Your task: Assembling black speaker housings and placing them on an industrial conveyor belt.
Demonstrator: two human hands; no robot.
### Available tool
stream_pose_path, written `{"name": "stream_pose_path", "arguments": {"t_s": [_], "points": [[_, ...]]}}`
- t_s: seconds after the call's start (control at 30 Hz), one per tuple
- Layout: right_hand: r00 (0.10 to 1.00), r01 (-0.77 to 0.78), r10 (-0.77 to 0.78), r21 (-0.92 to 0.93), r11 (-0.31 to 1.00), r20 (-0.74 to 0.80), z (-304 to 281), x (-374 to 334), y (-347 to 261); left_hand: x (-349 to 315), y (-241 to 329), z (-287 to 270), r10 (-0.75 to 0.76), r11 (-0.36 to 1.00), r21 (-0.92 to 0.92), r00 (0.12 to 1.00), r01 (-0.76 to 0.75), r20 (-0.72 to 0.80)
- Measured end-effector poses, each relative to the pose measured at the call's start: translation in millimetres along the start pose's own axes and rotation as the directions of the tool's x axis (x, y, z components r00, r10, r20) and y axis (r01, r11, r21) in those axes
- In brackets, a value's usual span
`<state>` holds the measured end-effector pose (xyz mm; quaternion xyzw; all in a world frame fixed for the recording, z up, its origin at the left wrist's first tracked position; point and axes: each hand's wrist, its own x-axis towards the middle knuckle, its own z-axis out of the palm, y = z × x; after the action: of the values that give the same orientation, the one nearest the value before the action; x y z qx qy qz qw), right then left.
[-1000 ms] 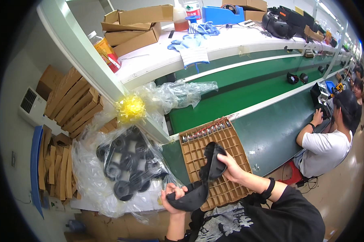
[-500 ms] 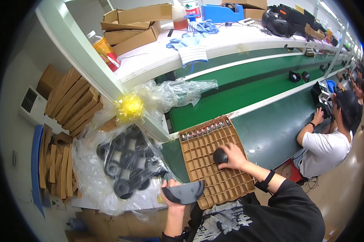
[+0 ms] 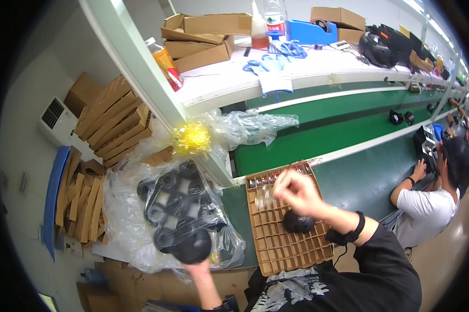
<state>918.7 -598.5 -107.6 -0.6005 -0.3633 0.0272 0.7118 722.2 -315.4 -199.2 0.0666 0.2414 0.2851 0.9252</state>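
Observation:
My left hand is closed on the lower edge of a black rounded shell, beside the plastic-wrapped black parts. My right hand, smeared by motion, is above the far part of a cardboard divider tray, its fingers drawn together. Below those fingertips hangs a blurred, shiny small thing that I cannot make out. A black dome-shaped part with a perforated patch rests on the tray dividers, below my right wrist. Small round metallic parts with red wires fill the tray's far row.
Clear plastic sheeting covers molded black parts at left. Yellow strapping hangs at the post. A green conveyor runs beyond the bench. Stacked cardboard stands far left. A co-worker sits at right.
My right hand let go of the black dome, leaving it on the tray, and moved to the far row. My left hand moved left with its shell, which turned. The view shifted slightly.

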Motion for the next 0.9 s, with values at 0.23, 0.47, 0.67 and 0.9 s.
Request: {"name": "stream_pose_path", "arguments": {"t_s": [0.23, 0.47, 0.67, 0.9], "points": [[0.985, 0.174, -0.167, -0.211, 0.962, 0.052, 52, 131, -7, -8, 28, -9, 0.128, 0.992, 0.018, 0.991, -0.128, 0.044], [0.979, -0.036, -0.120, -0.716, 0.697, -0.166, 64, 194, 35, -20, -31, 34, -0.060, 0.996, 0.070, 0.997, 0.057, 0.043], [0.960, -0.109, -0.124, -0.738, 0.666, -0.253, 49, 171, 35, -4, -57, 47, -0.244, 0.968, 0.084, 0.961, 0.235, 0.131], [0.873, 0.369, -0.040, -0.604, 0.706, 0.487, 23, -2, 15, 13, -120, 43, -0.405, 0.910, 0.128, 0.912, 0.395, 0.070]]}}
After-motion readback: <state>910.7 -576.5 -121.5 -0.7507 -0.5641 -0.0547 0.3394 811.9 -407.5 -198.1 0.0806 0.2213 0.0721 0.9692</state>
